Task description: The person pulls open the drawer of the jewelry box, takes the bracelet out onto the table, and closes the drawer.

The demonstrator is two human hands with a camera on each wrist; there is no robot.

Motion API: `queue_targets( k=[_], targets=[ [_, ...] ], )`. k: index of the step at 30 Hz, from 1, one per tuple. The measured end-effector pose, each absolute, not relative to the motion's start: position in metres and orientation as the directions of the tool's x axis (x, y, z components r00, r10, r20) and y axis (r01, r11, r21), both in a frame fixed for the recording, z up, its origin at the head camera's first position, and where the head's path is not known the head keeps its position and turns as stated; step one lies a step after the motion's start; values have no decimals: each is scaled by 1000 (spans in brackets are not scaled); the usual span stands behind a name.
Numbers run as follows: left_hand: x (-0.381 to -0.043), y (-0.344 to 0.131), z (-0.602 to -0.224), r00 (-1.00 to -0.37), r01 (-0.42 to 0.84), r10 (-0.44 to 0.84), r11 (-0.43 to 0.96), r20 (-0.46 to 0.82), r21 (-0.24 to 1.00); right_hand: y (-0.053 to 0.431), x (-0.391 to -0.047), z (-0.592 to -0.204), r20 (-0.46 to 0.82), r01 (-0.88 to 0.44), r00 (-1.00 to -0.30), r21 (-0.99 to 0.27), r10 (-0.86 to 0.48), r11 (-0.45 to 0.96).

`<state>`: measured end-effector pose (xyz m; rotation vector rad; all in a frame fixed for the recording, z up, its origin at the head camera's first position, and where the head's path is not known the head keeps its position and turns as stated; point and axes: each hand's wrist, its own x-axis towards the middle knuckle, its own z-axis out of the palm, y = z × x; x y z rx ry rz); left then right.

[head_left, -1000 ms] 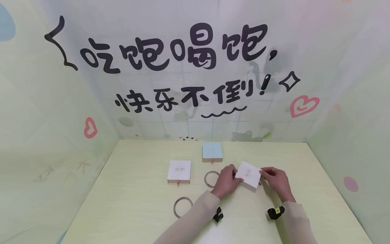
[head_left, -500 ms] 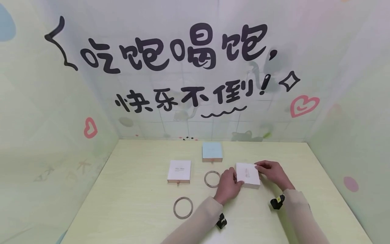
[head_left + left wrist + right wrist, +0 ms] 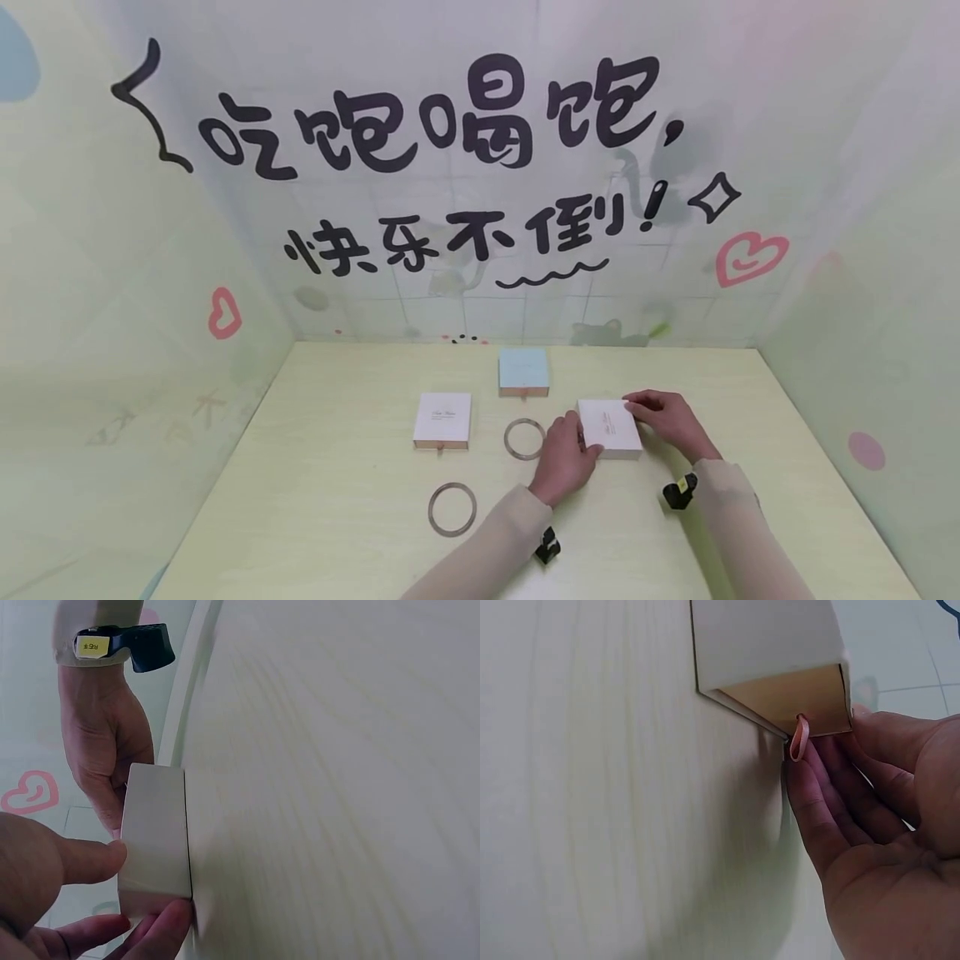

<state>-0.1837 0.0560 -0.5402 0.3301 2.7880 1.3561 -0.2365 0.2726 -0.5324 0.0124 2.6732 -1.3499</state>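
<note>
Held white box (image 3: 611,429): set, apparently flat, on the table (image 3: 337,500), at right; left side pinched by the left hand (image 3: 564,462), far right corner by the right hand (image 3: 675,425), both grips narrow; drawer not drawn out, ribbon tab (image 3: 799,739) unpulled; contents hidden; work judged to be at grip only; upper ring (image 3: 506,439): just beside the left hand; lower ring (image 3: 431,509): placed nearer; neither boxed; other white box (image 3: 442,418), blue box (image 3: 523,371): closed, untouched.
</note>
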Motion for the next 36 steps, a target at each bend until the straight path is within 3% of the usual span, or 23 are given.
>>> queue_targets(
  k=[11,21,30,36],
  targets=[
    [-188,50,-533,-981,126,194,618,5,776,277,-241,-523,-172,72,-980,-780,-103,621],
    [-199,50,-517,-938,331,331,761,106,558,287,-241,-509,-344,198,-928,-780,-142,594],
    [-225,56,-508,-831,529,552,742,73,412,296,-234,-512,-405,215,-891,-774,-204,595],
    [-240,59,-511,-773,608,634,736,9,298,294,-230,-516,-417,218,-880,-781,-228,585]
  ],
)
